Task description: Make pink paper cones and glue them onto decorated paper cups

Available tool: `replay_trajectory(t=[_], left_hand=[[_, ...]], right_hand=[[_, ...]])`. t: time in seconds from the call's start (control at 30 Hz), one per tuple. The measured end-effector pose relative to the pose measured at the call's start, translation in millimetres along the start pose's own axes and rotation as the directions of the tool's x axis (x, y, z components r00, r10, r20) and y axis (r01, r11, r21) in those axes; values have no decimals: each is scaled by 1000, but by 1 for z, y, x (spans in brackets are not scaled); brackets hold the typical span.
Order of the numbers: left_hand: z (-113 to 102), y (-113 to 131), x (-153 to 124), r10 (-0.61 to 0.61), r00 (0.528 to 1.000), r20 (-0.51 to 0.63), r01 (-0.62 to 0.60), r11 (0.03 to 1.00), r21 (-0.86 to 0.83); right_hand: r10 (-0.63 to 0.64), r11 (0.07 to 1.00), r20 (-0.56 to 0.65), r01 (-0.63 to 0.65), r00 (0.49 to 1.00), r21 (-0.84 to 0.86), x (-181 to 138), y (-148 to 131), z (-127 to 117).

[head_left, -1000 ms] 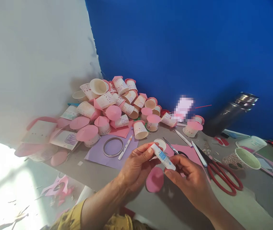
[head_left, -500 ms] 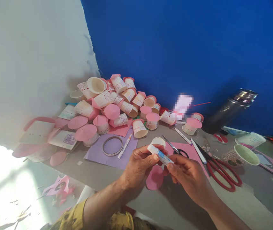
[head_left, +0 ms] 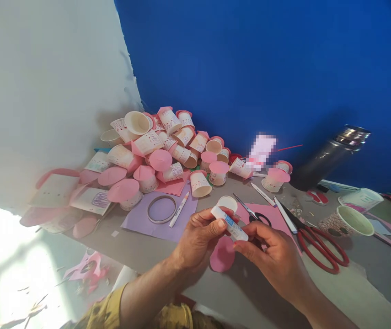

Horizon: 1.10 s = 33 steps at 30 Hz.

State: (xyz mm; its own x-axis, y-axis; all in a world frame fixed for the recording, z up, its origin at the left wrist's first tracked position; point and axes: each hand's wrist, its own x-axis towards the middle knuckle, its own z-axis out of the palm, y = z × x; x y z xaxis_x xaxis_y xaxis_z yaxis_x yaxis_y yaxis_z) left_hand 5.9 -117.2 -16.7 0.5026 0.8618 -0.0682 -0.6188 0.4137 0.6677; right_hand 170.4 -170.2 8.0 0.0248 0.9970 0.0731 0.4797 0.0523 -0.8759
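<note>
A small white glue stick with a blue printed label is tilted in front of me. My left hand is closed round its upper part, thumb across the front. At the lower right end, the thumb and fingers of my right hand bracket the tube from both sides. Below the hands lies a pink paper disc, partly covered by my left fingers. Just behind the glue stick stands a white paper cup, its lower part hidden.
Decorated paper cups with pink tops are heaped at the left. Purple paper bears a tape roll and a marker. Black-handled scissors, red-handled scissors, a brown patterned cup and a dark flask are at the right.
My right thumb has slid down from the front of the glue stick's lower end to its underside, exposing more of the tube. My left hand keeps its grip.
</note>
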Motion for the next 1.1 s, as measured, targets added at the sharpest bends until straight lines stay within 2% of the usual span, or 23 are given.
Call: replay_trajectory(t=[0.13, 0.23, 0.33, 0.4, 0.47, 0.53, 0.57, 0.63, 0.73, 0.8, 0.83, 0.9, 1.03, 1.1], left_hand=[[0, 0, 0, -2, 1000, 2, 2, 1000, 7], [1, 0, -1, 40, 999, 0, -40, 998, 45], [0, 3, -2, 91, 995, 42, -98, 971, 216], [-4, 7, -4, 106, 992, 75, -126, 922, 366], [-10, 12, -6, 101, 993, 59, -116, 860, 496], [-15, 17, -9, 99, 995, -26, -52, 705, 708], [-18, 19, -11, 93, 994, -64, -2, 578, 816], [-20, 19, -14, 112, 992, -53, 17, 301, 953], [-19, 11, -17, 89, 996, 21, -16, -64, 998], [-19, 4, -17, 64, 997, 38, -24, -203, 979], [-19, 2, -16, 64, 997, 34, -18, -227, 974], [-20, -1, -13, 83, 997, -6, 20, -173, 985], [-23, 4, -7, 130, 983, -131, 105, 187, 977], [-24, 7, -6, 206, 966, -159, 95, 292, 952]], right_hand=[[-1, 1000, -32, 1, 999, -12, 0, 1, 1], [22, 1000, 1, -22, 1000, 9, 2, 3, 1], [22, 998, 77, -27, 997, 63, 3, 6, 1], [-2, 997, 137, -9, 991, 74, 5, 8, -1], [-6, 998, 148, -4, 989, 66, 7, 11, -4], [26, 994, 75, -34, 997, 107, 10, 15, -9], [45, 988, 26, -49, 999, 146, 12, 17, -11], [65, 973, -40, -55, 997, 225, 14, 20, -16], [63, 955, -47, -46, 997, 293, 16, 21, -19], [79, 945, -32, -64, 996, 320, 17, 19, -19], [96, 941, -19, -84, 995, 329, 16, 17, -19], [131, 932, 19, -130, 991, 339, 15, 15, -18], [109, 957, 53, -119, 993, 265, 11, 9, -16], [73, 986, 43, -78, 996, 148, 7, 5, -13]])
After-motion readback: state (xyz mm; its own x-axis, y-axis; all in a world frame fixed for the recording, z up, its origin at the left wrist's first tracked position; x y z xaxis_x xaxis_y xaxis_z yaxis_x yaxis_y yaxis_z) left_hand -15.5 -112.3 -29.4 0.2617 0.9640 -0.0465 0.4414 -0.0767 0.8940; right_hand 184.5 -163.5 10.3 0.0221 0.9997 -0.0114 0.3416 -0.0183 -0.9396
